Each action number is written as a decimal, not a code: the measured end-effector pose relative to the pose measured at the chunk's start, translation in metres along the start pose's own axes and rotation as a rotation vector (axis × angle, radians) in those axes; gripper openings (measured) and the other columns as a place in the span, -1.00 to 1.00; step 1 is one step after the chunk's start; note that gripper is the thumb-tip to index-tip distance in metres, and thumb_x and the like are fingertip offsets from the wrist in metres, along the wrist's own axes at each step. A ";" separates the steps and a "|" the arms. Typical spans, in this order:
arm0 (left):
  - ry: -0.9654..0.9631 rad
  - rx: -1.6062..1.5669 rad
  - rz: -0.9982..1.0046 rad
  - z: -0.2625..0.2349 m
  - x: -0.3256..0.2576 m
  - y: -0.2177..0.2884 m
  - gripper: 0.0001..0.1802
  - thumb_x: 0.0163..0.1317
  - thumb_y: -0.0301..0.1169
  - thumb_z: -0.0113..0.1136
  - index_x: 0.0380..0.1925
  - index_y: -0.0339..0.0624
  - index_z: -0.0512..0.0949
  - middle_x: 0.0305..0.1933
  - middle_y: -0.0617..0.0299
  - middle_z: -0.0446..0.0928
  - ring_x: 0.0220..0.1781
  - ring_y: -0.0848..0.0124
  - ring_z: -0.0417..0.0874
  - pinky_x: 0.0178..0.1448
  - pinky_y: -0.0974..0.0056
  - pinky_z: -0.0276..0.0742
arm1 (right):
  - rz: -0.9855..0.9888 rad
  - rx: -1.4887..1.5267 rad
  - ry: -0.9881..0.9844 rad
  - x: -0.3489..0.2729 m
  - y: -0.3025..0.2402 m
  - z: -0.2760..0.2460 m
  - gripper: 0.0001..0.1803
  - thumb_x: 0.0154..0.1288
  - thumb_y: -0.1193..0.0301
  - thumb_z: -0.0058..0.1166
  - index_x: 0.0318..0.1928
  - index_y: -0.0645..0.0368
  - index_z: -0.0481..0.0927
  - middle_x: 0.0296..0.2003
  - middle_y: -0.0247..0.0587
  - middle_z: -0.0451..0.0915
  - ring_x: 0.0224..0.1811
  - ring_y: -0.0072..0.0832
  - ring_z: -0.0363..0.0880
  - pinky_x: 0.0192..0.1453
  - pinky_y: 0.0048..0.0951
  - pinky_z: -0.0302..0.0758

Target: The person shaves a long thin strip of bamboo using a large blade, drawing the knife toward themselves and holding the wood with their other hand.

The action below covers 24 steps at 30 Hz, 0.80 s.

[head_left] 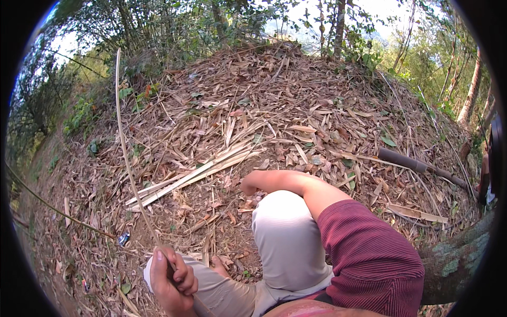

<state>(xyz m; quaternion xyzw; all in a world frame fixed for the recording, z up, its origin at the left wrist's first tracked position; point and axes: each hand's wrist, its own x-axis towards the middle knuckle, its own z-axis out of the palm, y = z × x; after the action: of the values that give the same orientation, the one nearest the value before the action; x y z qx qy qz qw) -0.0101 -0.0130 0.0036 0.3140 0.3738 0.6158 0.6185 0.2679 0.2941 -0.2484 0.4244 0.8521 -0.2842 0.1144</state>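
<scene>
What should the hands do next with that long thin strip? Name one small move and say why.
Probably bring the right hand back to the long thin bamboo strip. The left hand alone grips its lower end while the rest rises free and bowed; the right hand reaches past the knee toward the ground, apart from it.

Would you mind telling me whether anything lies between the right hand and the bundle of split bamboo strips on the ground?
Nothing visible does: the right hand rests over the knee, and only dry leaf litter separates it from the split bamboo strips.
</scene>
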 end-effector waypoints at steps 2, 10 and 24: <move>0.024 0.004 0.001 -0.008 -0.004 0.005 -0.67 0.57 -0.12 -0.31 -0.31 -0.06 0.28 -0.68 0.43 0.06 -0.81 0.66 -0.11 -0.83 0.48 -0.19 | -0.218 0.031 0.138 -0.027 -0.029 -0.021 -0.73 0.11 0.43 0.07 -0.17 0.20 0.69 -0.20 -0.04 0.67 -0.22 -0.19 0.61 -0.12 -0.21 0.49; 0.008 -0.034 -0.019 -0.004 0.000 0.000 -0.69 0.56 -0.15 -0.28 -0.30 -0.08 0.29 -0.68 0.38 0.09 -0.81 0.65 -0.08 -0.81 0.46 -0.18 | 0.201 -0.378 -0.348 0.010 -0.056 -0.033 -0.68 0.11 0.40 0.09 -0.13 0.19 0.72 -0.10 -0.05 0.69 -0.11 -0.19 0.66 -0.06 -0.19 0.56; -0.030 -0.037 -0.075 -0.009 0.001 -0.001 -0.67 0.54 -0.09 -0.28 -0.36 -0.02 0.25 -0.70 0.40 0.10 -0.85 0.64 -0.07 -0.88 0.47 -0.15 | 0.145 -0.403 -0.324 0.025 -0.042 -0.022 -0.72 0.14 0.39 0.03 -0.20 0.21 0.73 -0.23 -0.10 0.71 -0.24 -0.22 0.69 -0.18 -0.19 0.56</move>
<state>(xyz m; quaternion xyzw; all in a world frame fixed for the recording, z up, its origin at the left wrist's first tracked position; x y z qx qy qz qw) -0.0173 -0.0131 -0.0024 0.2978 0.3644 0.5941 0.6523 0.2207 0.3035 -0.2251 0.4020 0.8293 -0.1640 0.3518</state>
